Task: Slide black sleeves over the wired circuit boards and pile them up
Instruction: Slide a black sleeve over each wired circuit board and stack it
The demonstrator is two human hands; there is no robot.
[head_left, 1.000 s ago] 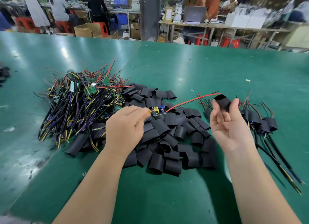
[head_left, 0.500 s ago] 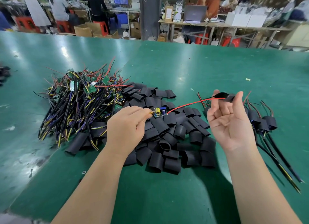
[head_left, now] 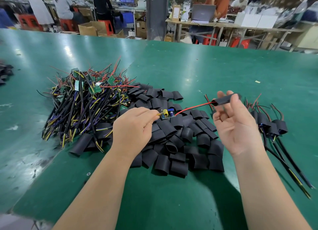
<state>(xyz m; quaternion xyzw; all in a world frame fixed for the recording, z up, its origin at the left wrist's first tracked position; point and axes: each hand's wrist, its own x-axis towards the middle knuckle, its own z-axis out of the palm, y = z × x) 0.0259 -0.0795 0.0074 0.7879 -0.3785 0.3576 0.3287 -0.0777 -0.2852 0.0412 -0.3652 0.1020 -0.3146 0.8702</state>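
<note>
My left hand [head_left: 133, 126] pinches the yellow wires at one end of a small circuit board [head_left: 167, 114] with a yellow part and a blue capacitor. The board's red and black wires [head_left: 194, 107] run right into a black sleeve [head_left: 223, 100], which my right hand [head_left: 236, 126] pinches between thumb and fingertips, palm up. Below both hands lies a heap of loose black sleeves [head_left: 173, 140]. A pile of unsleeved wired boards [head_left: 82, 106] sits to the left. Several sleeved boards [head_left: 270, 125] lie to the right.
The green table [head_left: 189, 71] stretches far back and to the right. A few dark pieces [head_left: 5, 73] lie at the left edge. A small scrap [head_left: 257, 82] lies at the right. People work at benches beyond the table.
The sleeve in my right hand turned flat and the red and black wires went into it. My right hand moved slightly right. My left hand stayed in place with the board.
</note>
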